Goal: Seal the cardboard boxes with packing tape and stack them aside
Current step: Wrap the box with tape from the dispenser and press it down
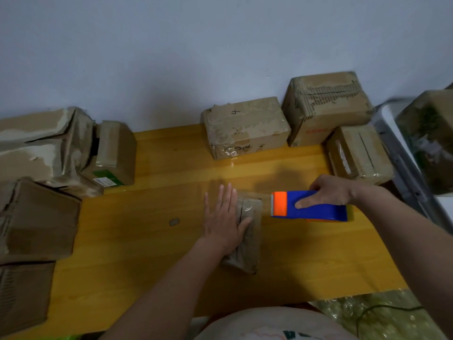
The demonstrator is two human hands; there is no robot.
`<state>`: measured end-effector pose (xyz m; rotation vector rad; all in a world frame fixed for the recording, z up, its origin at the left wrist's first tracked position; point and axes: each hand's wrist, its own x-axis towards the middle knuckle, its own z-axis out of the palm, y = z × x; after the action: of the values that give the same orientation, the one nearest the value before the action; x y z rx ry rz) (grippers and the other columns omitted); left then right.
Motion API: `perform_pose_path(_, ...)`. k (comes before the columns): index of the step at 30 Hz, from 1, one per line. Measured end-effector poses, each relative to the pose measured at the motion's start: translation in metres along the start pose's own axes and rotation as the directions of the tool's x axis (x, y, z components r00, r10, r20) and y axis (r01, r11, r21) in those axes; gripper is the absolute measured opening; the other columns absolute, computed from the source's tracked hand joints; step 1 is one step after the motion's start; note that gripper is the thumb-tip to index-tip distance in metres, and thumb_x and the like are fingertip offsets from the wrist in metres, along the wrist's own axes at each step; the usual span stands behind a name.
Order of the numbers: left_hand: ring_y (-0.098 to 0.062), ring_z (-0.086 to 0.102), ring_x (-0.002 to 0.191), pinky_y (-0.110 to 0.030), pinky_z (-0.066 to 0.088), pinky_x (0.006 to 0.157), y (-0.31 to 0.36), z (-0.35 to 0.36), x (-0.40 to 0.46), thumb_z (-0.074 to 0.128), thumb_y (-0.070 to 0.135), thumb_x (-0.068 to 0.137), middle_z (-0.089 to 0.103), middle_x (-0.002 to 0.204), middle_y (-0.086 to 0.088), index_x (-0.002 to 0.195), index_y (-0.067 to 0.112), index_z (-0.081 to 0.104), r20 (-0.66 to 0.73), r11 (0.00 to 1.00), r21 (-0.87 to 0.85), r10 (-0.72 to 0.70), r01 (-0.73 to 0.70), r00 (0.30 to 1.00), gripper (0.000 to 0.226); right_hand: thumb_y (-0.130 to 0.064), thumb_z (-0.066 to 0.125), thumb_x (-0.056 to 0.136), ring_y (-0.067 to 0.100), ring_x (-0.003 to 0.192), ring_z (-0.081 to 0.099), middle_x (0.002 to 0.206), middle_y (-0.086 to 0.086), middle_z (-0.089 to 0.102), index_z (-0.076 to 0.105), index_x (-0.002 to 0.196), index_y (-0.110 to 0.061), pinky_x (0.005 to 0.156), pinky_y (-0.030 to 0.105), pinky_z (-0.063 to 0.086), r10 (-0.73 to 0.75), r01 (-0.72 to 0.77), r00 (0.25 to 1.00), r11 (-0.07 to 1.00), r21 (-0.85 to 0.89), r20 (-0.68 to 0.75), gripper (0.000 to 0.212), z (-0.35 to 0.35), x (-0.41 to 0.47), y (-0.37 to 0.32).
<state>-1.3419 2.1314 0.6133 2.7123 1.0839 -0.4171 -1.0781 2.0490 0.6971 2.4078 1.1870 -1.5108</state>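
Cardboard, creased and already glossy with tape: the small box (246,231) lies mid-worktop (152,241), pinned under the flat, straight-fingered left hand (224,220). The right hand (329,191) grips the blue-and-orange dispenser (311,206) just beside the box's right edge, a clear strip running between them. The box looks light and soft-walled, likely to slide or dent, so press on top and lift it by the long sides.

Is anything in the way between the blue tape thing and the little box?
Nothing visible. The tape dispenser, gripped by the right hand, sits just right of the small box, with only a stretch of clear tape between them. The left hand presses flat on the box.
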Motion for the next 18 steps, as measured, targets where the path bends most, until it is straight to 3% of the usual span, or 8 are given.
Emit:
perform_pose_path(7,-0.034,-0.027,0.143,-0.044,-0.021,0.114,0.029,-0.004,0.005,0.016,0.079,0.086,-0.027,0.154,-0.024,0.148,-0.002,-0.017,-0.038,0.997,-0.019,-0.073,0.072,0.997,0.107,-0.064,0.071,0.068,0.016,0.079,0.06,0.084,-0.002,0.063,0.057,0.083,-0.021,0.064,0.027,0.045,0.029,-0.029,0.999,1.0,0.001,-0.019,0.047,0.007,0.014,0.003)
perform_pose_path(12,-0.033,-0.026,0.144,-0.042,-0.019,0.114,0.034,0.004,0.01,0.025,0.076,0.083,-0.027,0.155,-0.022,0.147,-0.001,-0.018,-0.095,0.997,-0.083,-0.01,0.002,0.995,0.109,-0.064,0.071,0.069,0.016,0.078,0.058,0.084,-0.001,0.06,0.054,0.083,-0.021,0.062,0.026,0.043,0.053,-0.052,0.998,0.998,0.018,-0.016,0.048,0.011,0.015,0.009)
perform_pose_path(16,-0.031,-0.027,0.144,-0.042,-0.015,0.117,0.035,0.002,0.01,0.031,0.074,0.087,-0.031,0.154,-0.02,0.141,0.002,-0.028,-0.045,0.992,-0.116,-0.061,0.055,0.997,0.108,-0.063,0.07,0.07,0.017,0.082,0.059,0.088,0.0,0.06,0.055,0.097,-0.017,0.065,0.027,0.044,0.073,-0.071,0.997,0.996,0.061,-0.023,0.056,0.013,0.014,0.009)
perform_pose_path(18,-0.03,-0.027,0.144,-0.042,-0.013,0.118,0.037,0.001,0.011,0.027,0.078,0.085,-0.031,0.154,-0.018,0.144,0.002,-0.025,-0.041,0.985,-0.145,-0.104,0.097,0.994,0.11,-0.061,0.069,0.073,0.016,0.08,0.059,0.086,0.001,0.061,0.056,0.094,-0.017,0.063,0.026,0.043,0.067,-0.065,0.998,0.995,0.075,-0.022,0.051,0.013,0.011,0.01)
